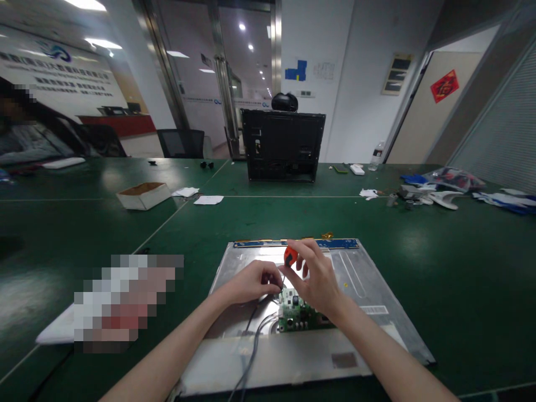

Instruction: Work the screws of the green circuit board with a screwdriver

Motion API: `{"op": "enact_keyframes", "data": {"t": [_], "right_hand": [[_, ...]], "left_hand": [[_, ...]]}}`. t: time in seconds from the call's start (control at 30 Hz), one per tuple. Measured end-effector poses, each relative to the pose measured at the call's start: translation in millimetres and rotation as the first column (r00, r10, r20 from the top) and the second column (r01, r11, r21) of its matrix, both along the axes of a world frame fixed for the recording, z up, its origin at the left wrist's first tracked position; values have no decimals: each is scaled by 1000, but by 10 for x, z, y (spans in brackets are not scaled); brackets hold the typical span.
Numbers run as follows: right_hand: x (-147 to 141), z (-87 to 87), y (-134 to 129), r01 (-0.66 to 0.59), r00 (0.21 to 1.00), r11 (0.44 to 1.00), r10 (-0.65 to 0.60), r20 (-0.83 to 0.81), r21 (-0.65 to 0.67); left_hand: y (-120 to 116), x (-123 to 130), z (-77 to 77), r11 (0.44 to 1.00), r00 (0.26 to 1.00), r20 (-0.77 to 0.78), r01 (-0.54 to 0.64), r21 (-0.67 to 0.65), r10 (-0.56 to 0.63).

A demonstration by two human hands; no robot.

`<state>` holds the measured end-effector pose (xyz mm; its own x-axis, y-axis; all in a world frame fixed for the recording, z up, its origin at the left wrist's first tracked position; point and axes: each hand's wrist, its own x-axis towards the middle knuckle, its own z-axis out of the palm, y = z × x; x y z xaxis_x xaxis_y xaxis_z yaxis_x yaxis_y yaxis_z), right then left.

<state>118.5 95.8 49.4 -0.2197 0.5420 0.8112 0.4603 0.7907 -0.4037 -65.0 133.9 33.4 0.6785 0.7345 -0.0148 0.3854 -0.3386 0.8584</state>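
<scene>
While right hand [317,277] pinches screwdriver [290,256], left hand [253,280] curled, hold unclear; cables [255,345] alongside, monitor [285,144] beyond

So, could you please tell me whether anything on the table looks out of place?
On the green table, at far right, a crumpled plastic bag and curved white piece lie among loose items, looking untidy. No spill shows.
</scene>
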Motion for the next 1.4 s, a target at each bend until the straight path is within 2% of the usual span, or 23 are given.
{"op": "enact_keyframes", "data": {"t": [0.47, 0.67, 1.03, 1.2, 1.4], "right_hand": [[-8, -9, -17, -26, 1000, 1000, 26, -10, 0], [-9, 26, -20, 50, 998, 999, -50, 45, 3], [-6, -27, -14, 33, 999, 999, -33, 27, 4], [-9, 2, -10, 44, 998, 999, -44, 35, -15], [-14, 37, -40, 50, 998, 999, -50, 47, -3]], "left_hand": [[12, -7, -18, 1000, 1000, -7, 4, 1, -4], [-3, 0, -5, 1000, 1000, 13, -4, -1, 4], [9, -4, -8, 1000, 1000, 5, 22, 20, -22], [4, -11, -1, 999, 999, 39, 17, 29, -18], [6, -11, 0, 999, 1000, 7, 28, 22, -29]]}}
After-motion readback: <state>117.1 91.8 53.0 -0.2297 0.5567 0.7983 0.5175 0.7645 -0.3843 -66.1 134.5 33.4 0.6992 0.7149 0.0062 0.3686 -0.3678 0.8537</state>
